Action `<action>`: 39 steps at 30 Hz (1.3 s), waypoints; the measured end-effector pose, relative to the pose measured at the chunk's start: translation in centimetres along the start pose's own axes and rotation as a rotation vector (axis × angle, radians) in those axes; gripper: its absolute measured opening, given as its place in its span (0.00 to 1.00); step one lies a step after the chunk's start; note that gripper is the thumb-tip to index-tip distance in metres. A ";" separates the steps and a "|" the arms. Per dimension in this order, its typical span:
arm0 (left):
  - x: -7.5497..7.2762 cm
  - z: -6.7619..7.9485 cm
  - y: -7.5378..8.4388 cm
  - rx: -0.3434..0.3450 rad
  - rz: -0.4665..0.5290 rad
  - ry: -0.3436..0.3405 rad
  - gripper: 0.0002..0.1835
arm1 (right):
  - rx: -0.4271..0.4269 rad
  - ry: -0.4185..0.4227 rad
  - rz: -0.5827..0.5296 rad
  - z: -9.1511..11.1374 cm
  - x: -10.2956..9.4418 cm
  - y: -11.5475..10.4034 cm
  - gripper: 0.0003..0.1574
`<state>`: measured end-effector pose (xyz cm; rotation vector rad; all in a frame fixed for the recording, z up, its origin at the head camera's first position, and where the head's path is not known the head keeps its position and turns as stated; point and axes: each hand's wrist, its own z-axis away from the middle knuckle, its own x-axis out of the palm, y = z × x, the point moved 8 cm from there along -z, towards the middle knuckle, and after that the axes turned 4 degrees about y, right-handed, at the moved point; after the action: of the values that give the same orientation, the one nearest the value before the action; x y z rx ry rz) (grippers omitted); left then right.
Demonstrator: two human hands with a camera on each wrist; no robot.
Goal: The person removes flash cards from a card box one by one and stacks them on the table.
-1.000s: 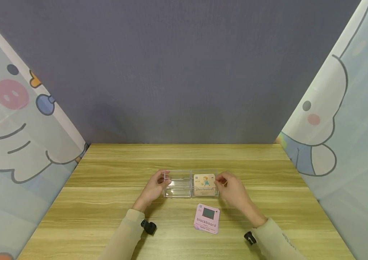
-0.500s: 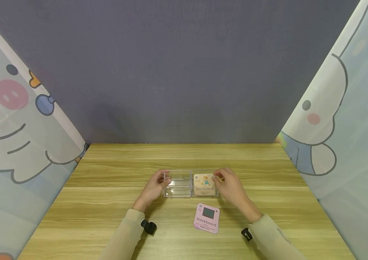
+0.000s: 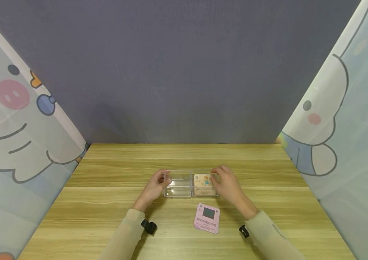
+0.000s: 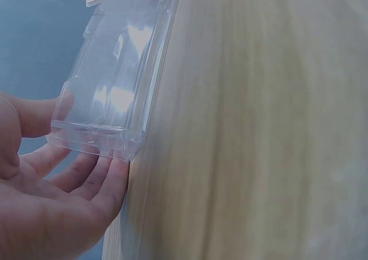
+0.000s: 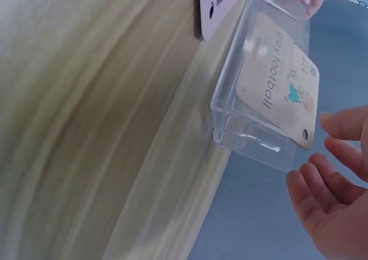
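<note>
A clear plastic box point(image 3: 177, 183) with divided compartments stands on the table. My left hand point(image 3: 153, 187) grips its left end, the thumb over the wall and the fingers outside, as the left wrist view shows. A cream "play football" card point(image 5: 287, 79) leans in the right compartment, its top edge above the front wall. Beside the right end is my right hand point(image 3: 231, 187); in the right wrist view its loosely bent fingers point(image 5: 322, 185) and thumb are near the card's corner, apparently without holding it. In front of the box lies a pink "blackboard" card point(image 3: 207, 218).
The wooden table point(image 3: 106, 202) ends at a dark grey panel point(image 3: 184, 72) behind. Cartoon-printed curtains point(image 3: 362, 144) flank it on both sides. A black wrist camera point(image 3: 149, 226) sits at the left sleeve, and another black device point(image 3: 244, 231) at the right.
My right hand has moved slightly left and away from me along the box's right end. The left hand, the box and the pink card have stayed in place.
</note>
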<state>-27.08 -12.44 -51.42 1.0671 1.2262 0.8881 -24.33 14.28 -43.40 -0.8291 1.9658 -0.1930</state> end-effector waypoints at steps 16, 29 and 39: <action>0.0 -0.1 -0.2 -0.021 -0.003 0.011 0.23 | 0.024 -0.074 0.056 0.1 1.2 0.2 0.16; 0.1 0.0 -0.2 -0.001 0.000 0.008 0.23 | -0.012 -0.084 0.093 0.4 1.4 0.2 0.13; 0.1 -0.1 -0.3 0.002 0.003 0.005 0.23 | -0.007 -0.084 0.092 0.4 1.6 0.4 0.13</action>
<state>-27.18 -12.37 -51.70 1.0690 1.2307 0.8923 -24.68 13.67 -44.88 -0.7376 1.9220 -0.0957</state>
